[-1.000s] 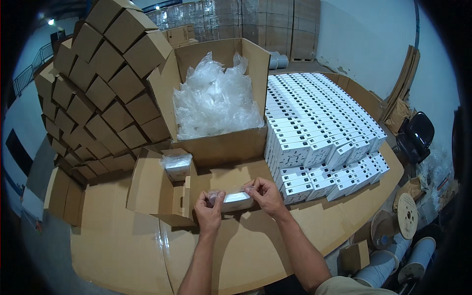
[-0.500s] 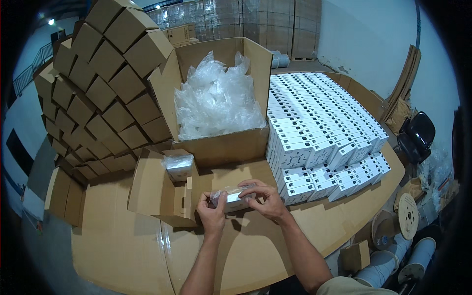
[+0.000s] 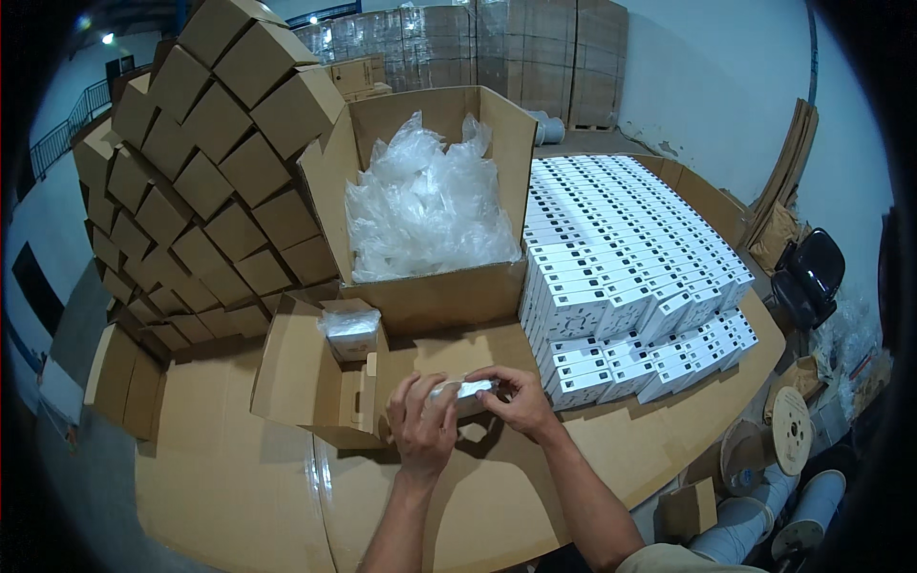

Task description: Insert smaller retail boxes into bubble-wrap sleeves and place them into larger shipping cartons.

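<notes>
Currently, left hand (image 3: 420,425): fingers bent over the left end of a small white box in clear plastic film (image 3: 468,389); grip firmness cannot be told.
Right hand (image 3: 521,401): thumb and fingertips narrowed, pinching its right end.
Filmed box: near the middle of the cardboard-topped table (image 3: 220,477), beside an open brown carton (image 3: 296,368).
Carton so far: one film-wrapped white box (image 3: 351,334), far end.
Apparently unwrapped: stacked flat white boxes (image 3: 573,315), table's right edge.
Large brown cardboard box (image 3: 430,296): heaped clear plastic bags (image 3: 430,201).
</notes>
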{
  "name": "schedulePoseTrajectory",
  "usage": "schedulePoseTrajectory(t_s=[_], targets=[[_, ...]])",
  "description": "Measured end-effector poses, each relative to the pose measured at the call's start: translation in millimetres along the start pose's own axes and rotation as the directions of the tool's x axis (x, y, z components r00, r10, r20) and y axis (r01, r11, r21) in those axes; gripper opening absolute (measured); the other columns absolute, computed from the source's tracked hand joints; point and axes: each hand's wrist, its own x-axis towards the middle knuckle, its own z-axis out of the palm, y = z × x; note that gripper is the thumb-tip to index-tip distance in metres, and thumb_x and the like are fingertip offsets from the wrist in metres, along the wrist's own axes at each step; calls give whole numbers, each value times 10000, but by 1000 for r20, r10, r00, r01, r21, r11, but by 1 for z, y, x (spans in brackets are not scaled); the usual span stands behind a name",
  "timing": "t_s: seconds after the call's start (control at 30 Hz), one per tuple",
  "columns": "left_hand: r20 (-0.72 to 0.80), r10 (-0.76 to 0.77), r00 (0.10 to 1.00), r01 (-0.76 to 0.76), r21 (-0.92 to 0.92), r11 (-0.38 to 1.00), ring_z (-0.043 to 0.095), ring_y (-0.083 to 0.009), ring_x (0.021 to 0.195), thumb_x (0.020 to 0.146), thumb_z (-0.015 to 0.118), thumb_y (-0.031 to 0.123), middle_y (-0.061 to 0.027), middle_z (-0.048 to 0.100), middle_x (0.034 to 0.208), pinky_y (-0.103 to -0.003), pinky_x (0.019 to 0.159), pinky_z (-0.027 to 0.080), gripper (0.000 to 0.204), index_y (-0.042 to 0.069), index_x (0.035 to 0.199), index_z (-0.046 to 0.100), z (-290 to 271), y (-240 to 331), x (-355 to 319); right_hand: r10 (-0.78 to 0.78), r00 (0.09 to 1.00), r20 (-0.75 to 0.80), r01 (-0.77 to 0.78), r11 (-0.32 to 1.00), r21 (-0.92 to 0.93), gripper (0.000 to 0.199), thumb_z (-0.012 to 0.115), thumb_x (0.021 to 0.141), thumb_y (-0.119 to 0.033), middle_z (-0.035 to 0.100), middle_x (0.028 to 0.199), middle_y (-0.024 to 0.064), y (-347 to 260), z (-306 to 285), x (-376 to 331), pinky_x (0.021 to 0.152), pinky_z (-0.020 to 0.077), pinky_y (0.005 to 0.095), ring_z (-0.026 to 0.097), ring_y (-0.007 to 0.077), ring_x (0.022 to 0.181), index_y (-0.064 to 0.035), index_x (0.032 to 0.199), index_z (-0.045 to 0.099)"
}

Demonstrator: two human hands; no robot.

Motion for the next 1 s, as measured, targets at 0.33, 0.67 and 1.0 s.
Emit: schedulePoseTrajectory(t_s=[0.33, 0.67, 1.0], targets=[[161, 7, 987, 1, -50, 999, 560, -302, 1172, 784, 765, 62, -54, 672, 1161, -478, 1084, 371, 349, 91, 1119, 671, 0, 1, 3, 21, 1000, 12, -20, 998, -55, 234, 644, 882, -5, 705, 1003, 29, -1, 0, 1, 752, 525, 223, 637, 64, 860, 1, 1110, 696], [353, -356, 865, 490, -446, 749, 645, -223, 1035, 826, 759, -14, -107, 677, 1083, -337, 881, 527, 321, 33, 1121, 639, 8, -10, -4, 8, 1000, -12, -10, 984, -177, 220, 650, 876, -20, 701, 943, 14, -9, 1, 0, 652, 481, 216, 591, 52, 736, -5, 1090, 697], [540, -467, 701, 713, -505, 486, 644, -120, 933, 880, 773, 74, -59, 700, 1013, -279, 806, 530, 276, 16, 1115, 640, 10, -20, -10, -202, 971, 130, 239, 855, -460, 235, 694, 894, -112, 680, 1097, 122, -21, -7, 1, 819, 526, 376, 648, 293, 978, -19, 1109, 673]])
